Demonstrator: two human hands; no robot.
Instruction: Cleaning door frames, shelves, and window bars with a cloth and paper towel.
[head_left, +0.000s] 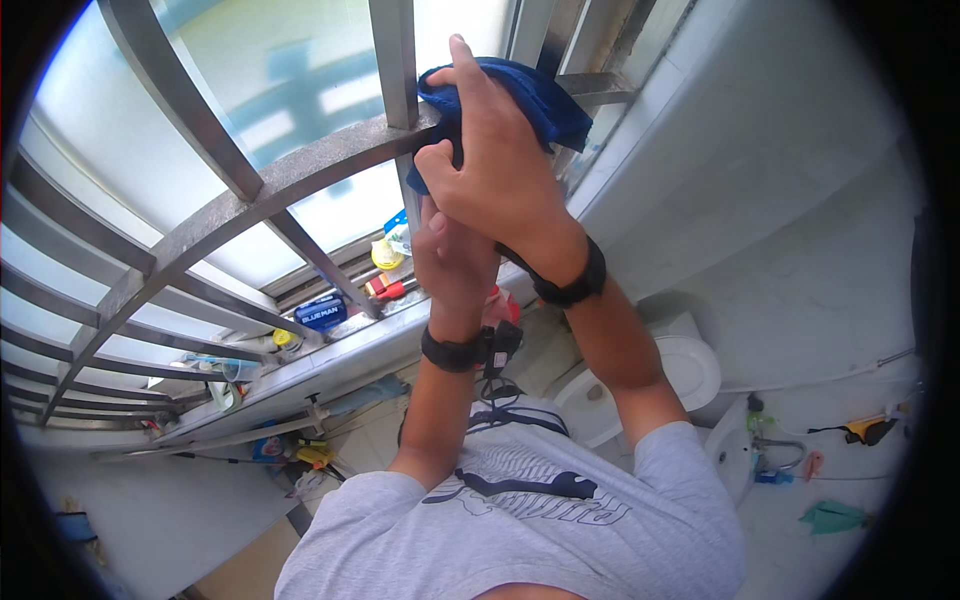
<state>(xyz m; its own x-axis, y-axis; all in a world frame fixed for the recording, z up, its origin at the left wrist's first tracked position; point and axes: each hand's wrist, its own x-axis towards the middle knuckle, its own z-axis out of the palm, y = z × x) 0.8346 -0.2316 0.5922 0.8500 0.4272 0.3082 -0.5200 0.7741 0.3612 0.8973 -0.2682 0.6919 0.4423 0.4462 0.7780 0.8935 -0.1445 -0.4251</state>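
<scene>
A dark blue cloth (551, 109) is draped over a metal window grille (202, 217), where a vertical bar meets the curved horizontal rail. My right hand (506, 150) grips the cloth against the rail, its index finger stretched upward and its thumb bent. Just below, my left hand (454, 251) is raised close beside the vertical bar, under the cloth's lower edge. The right hand overlaps its upper part, so whether it grips the cloth or the bar is hidden. Each wrist wears a black band.
On the sill behind the grille stand a blue container (321, 311), a yellow-lidded item (386, 255) and a red item (386, 286). A white toilet (682, 367) and a washbasin (731, 450) are below right. Cleaning tools (311, 454) lie low at left.
</scene>
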